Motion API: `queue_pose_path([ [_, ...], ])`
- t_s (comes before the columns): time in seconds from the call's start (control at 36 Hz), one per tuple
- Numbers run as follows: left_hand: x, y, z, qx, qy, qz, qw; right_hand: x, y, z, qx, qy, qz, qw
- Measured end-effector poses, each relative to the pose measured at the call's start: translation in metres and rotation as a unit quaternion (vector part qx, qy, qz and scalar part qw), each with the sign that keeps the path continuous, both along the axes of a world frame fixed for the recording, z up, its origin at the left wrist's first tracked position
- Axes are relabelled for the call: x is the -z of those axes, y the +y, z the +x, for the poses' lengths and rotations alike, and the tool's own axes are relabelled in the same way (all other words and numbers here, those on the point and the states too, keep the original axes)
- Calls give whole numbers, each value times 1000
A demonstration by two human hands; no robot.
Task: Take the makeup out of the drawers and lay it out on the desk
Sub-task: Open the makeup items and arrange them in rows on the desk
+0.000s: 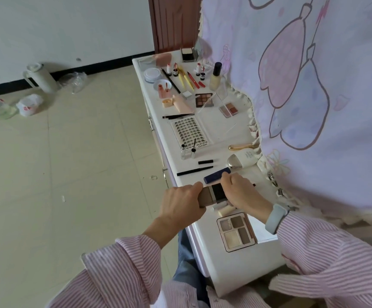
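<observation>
1. Head view, nearest: two pink-striped sleeves (122, 270); grey band (275, 218) on the right wrist.
2. Four-pan eyeshadow palette (236, 232), open, flat on the white table (231, 270), just nearer than the hands.
3. Brown-and-black palette (211, 194), held above the table's front edge. Left hand (180, 203) grips its left end with curled fingers; right hand (240, 192) closes over its right end.
4. Small pale tubes (224, 207), lying under the held palette.
5. Dark blue tube (216, 175), just beyond the right hand; black pencil (195, 171) to its left.
6. White bottle with gold cap (244, 160), lying by the curtain (314, 85).
7. Lash tray (189, 132), mid-table, two small vials (188, 151) at its near end.
8. Blush duo (229, 110) and multi-pan palette (204, 100), farther on.
9. Foundation bottle (216, 77), upright; lipsticks, pencils and round compacts (152, 74) spread at the far end.
10. Floor, left: white flask (41, 77), plastic bags (29, 104).
</observation>
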State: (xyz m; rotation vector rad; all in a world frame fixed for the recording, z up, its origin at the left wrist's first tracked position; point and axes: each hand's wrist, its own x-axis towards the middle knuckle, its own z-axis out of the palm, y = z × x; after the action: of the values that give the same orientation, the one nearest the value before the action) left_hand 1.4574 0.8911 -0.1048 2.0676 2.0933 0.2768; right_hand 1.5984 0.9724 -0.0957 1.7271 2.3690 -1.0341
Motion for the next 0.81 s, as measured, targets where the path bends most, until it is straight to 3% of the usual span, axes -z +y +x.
queue_pose_path([
  [0.08, -1, -3, -15, 9, 0, -45, 999, -21, -12, 9, -104, 102, -67, 987],
  [0.17, 0, -7, -19, 15, -14, -66, 998, -25, -14, 14, -233, 41, -54, 970],
  [0.31, 4, -11, -17, 13, -10, -60, 998, -26, -11, 12, -278, -28, 47, 959],
  [0.42, 3, -9, -19, 2, -17, -53, 998, -28, -9, 10, -337, -70, 142, 928],
  [0.47, 1, -8, -24, -13, -29, -59, 998, -34, -6, 9, -282, -43, 97, 953],
  [0.53, -2, -10, -36, -56, -53, -70, 995, -37, 2, 14, -171, 39, -8, 985],
  [0.61, 1, -15, -56, -141, -147, -52, 978, -34, 16, 32, -92, 89, 8, 992],
  [0.69, 10, -11, -58, -222, -346, -20, 911, -17, 22, 34, -83, 87, 26, 992],
  [0.81, 23, 0, -44, -259, -492, -21, 831, 2, 25, 21, 18, 156, 30, 987],
])
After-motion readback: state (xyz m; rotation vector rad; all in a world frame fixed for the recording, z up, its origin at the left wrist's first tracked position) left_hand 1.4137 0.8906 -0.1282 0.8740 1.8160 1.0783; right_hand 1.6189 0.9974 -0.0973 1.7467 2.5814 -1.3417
